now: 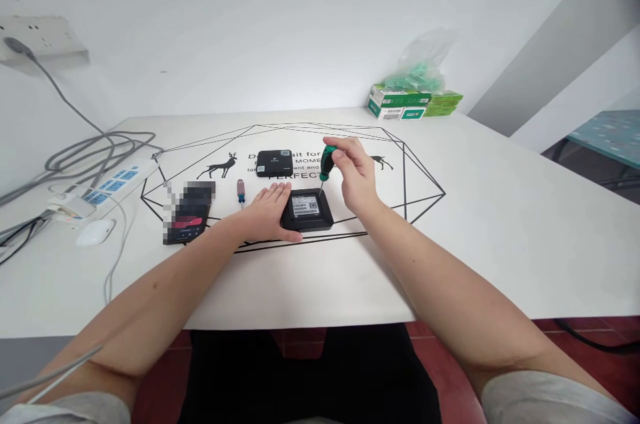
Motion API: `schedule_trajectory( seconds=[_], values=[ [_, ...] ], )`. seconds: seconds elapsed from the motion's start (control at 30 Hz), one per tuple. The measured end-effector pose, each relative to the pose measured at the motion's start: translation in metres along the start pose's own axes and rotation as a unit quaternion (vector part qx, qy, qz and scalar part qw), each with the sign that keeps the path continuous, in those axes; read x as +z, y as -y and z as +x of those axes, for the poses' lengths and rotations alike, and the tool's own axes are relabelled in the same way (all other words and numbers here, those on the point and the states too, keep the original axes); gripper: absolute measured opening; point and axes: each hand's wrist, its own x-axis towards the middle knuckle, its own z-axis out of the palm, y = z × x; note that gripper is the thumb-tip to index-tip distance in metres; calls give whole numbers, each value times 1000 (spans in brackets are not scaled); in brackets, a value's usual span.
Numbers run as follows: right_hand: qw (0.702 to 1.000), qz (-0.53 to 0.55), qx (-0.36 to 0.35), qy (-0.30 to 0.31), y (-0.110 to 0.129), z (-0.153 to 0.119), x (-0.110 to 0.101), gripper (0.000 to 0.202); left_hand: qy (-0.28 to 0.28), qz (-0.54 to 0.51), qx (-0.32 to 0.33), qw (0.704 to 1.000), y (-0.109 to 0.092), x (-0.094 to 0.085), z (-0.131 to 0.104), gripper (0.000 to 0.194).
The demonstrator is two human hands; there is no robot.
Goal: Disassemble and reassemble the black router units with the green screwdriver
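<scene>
A black box with a white label (306,206) lies label side up on the white table. My left hand (270,212) rests flat against its left side, fingers stretched out. My right hand (356,174) is closed round the handle of a green and black screwdriver (327,163), whose tip points down at the box's upper right corner. A second black box (275,163) lies behind the first. To the left of it is a small screwdriver (241,192) with a reddish clear handle, its lower end partly hidden by my left hand.
A phone (187,221), a white mouse-like object (95,233) and a power strip (114,185) with coiled cables lie on the left. Green and white boxes (400,101) under a plastic bag stand at the back right of the table (525,244).
</scene>
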Motion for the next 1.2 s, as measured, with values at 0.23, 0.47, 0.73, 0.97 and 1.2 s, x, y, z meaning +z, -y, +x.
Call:
schedule_trajectory(
  seconds=[0.23, 0.47, 0.73, 0.97, 1.2],
  values=[
    [1000, 14, 1, -27, 3, 4, 1, 23, -3, 4, 5, 1000, -3, -1, -1, 146],
    [997, 71, 19, -12, -2, 3, 6, 36, 1, 5, -4, 1000, -8, -4, -2, 147],
    [993, 114, 35, -3, 2, 2, 11, 45, -9, 3, 7, 1000, -3, -1, 0, 144],
    [999, 44, 1, 1, -2, 2, 4, 19, -1, -3, -4, 1000, -5, -3, -2, 147],
    [997, -47, -50, -16, 1, 2, 6, 24, 6, -28, -7, 1000, -2, -7, -5, 149]
  ],
)
